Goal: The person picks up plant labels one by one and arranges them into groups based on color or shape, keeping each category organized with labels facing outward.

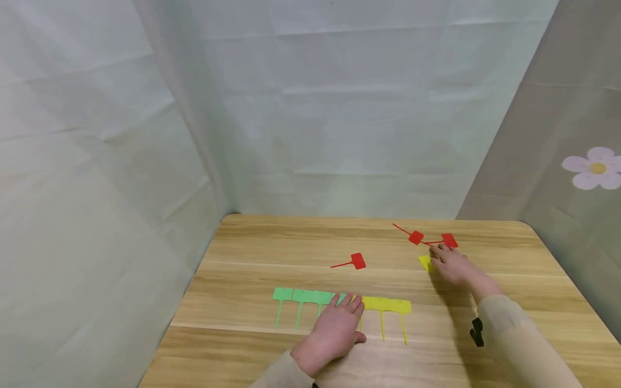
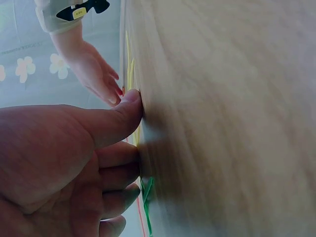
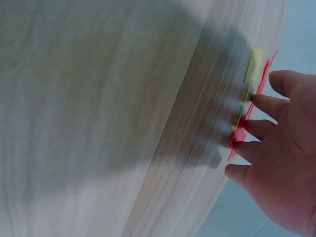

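Note:
Flat plastic cable-tie tags, each with a thin tail, lie side by side in a row, the green tags (image 1: pixel 305 296) on the left and the yellow tags (image 1: pixel 388 303) on the right. My left hand (image 1: pixel 337 326) rests over the middle of this row where the colours meet, fingers extended and hiding part of it. Farther back, my right hand (image 1: pixel 453 265) reaches over a loose yellow tag (image 1: pixel 425 262), its fingers spread and slightly bent. Fingertips are right at that tag's tail and a red tag (image 3: pixel 240 133) in the right wrist view.
Beyond the right hand lie two red tags, one (image 1: pixel 415 237) with its tail pointing back left and another (image 1: pixel 449 240) beside it. A third red tag (image 1: pixel 358 261) lies behind the row. Pale cloth (image 1: pixel 339 134) hangs around the wooden table (image 1: pixel 233 345).

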Tool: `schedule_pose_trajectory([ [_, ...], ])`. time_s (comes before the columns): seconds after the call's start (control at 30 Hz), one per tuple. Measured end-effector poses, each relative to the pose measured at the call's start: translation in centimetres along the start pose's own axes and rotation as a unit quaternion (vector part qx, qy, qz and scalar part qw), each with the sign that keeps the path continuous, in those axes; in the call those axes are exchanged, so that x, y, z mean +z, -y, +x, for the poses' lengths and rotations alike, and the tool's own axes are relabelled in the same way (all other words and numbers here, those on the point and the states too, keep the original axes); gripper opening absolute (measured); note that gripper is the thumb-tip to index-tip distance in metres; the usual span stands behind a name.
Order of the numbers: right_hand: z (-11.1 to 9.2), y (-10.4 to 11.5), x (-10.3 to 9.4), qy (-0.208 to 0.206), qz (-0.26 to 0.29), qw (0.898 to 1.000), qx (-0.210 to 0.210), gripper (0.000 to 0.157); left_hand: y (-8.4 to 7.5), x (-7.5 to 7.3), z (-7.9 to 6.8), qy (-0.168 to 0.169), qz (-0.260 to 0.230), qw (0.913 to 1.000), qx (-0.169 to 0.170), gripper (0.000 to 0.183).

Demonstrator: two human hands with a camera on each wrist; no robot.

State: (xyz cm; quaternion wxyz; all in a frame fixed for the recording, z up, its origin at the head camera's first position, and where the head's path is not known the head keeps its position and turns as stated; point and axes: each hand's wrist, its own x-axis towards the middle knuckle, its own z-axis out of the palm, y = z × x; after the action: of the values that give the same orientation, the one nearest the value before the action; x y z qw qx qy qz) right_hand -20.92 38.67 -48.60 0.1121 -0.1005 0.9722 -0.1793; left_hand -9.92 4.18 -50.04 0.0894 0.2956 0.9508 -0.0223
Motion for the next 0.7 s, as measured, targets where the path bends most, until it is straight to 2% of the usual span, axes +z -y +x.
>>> schedule_pose_trajectory([
  [0.07,0.2,-0.2,-0.1,-0.002,-0.003,1.000,0.001,0.056,0.0,-0.1,0.0,0.001,0.003,1.0000,-0.001,0.073],
  [0.17,0.4,-0.3,-0.4,-0.013,-0.011,1.000,-0.020,0.053,0.0,-0.1,-0.1,0.002,0.007,1.0000,-0.002,0.073],
  [0.3,0.4,-0.5,-1.1,-0.034,-0.038,0.995,-0.087,0.055,-0.1,-0.1,-0.1,-0.002,0.009,1.0000,0.000,0.073],
  [0.43,0.2,-0.6,-1.9,-0.037,-0.088,0.985,-0.146,0.057,-0.1,-0.1,-0.2,-0.007,0.010,0.9999,0.001,0.073],
  [0.57,-0.2,-0.9,-2.2,-0.031,-0.142,0.976,-0.164,0.057,-0.1,-0.1,-0.2,-0.004,0.012,0.9999,-0.001,0.073],
  [0.7,-0.4,-1.3,-2.0,-0.031,-0.168,0.972,-0.161,0.058,-0.2,-0.1,-0.2,-0.004,0.014,0.9999,-0.002,0.073],
])
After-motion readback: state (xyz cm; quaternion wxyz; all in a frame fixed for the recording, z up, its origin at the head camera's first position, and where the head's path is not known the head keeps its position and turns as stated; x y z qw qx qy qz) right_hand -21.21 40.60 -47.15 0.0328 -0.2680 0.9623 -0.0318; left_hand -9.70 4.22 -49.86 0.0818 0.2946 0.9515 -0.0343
